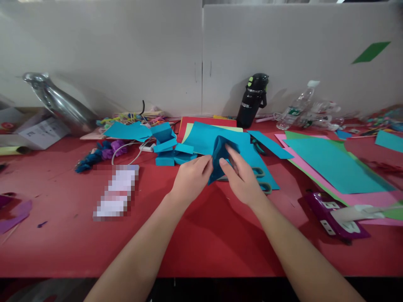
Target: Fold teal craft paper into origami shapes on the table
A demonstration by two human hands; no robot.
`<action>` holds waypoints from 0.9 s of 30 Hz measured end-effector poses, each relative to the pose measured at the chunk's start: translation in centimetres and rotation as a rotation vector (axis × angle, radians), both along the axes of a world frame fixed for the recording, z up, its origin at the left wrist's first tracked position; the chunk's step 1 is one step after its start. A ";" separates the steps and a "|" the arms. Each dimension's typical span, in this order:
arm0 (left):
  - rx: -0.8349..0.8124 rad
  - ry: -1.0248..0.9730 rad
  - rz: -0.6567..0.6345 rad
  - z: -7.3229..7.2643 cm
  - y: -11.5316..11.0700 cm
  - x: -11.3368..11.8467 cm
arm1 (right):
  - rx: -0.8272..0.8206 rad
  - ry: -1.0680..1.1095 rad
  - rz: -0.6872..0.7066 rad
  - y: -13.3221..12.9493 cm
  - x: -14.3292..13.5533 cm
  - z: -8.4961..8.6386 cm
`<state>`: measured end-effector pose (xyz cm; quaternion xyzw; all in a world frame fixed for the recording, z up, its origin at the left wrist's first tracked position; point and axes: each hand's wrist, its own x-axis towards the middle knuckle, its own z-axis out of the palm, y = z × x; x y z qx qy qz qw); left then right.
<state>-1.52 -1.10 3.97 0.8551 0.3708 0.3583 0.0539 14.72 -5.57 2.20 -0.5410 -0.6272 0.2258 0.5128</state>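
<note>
Between my hands, above the table, is a folded piece of blue paper [218, 161] standing tilted with its top edge bent over. My left hand [192, 176] pinches its left edge. On the other side, my right hand [241, 176] grips the paper with the thumb in front and the fingers partly behind the fold. Right behind lie scissors [265, 187], only their handles showing past my right hand, on a large blue sheet [201, 136]. Several folded blue paper pieces [165, 160] sit in a pile just left of the sheet.
A pixelated phone [118, 193] lies left on the red table [126, 251]. At the right are coloured sheets [333, 163] and a purple power strip [335, 218]. A black bottle [252, 100], a plastic bottle [297, 107] and a metal jug [63, 102] stand along the back partition.
</note>
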 end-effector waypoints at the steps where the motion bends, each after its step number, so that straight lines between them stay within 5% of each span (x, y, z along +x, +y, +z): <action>1: -0.001 0.007 -0.023 -0.1 -0.1 0.1 | -0.006 0.012 0.007 0.0 0.0 -0.1; 4: -0.001 -0.017 -0.038 -0.2 0.0 0.2 | 0.051 -0.044 0.016 -0.2 -0.3 0.3; 8: -0.062 -0.132 0.065 0.0 0.7 -0.5 | 0.341 -0.129 -0.041 -1.1 -0.3 1.6; 12: -0.147 -0.174 0.099 0.6 1.5 -1.4 | 0.535 0.049 -0.295 -1.0 1.5 2.5; 15: -0.229 -0.164 0.049 1.0 1.8 -1.8 | 0.439 0.238 -0.324 0.1 3.9 2.5; 20: -0.365 -0.158 -0.043 1.4 1.9 -2.0 | 0.090 0.264 -0.011 1.2 5.8 1.9; 25: -0.586 -0.246 -0.037 1.6 2.0 -1.9 | 0.370 0.106 -0.156 0.6 4.6 1.8; 27: -0.676 -0.319 -0.038 1.8 2.1 -2.0 | 0.346 0.080 -0.120 0.7 4.7 1.6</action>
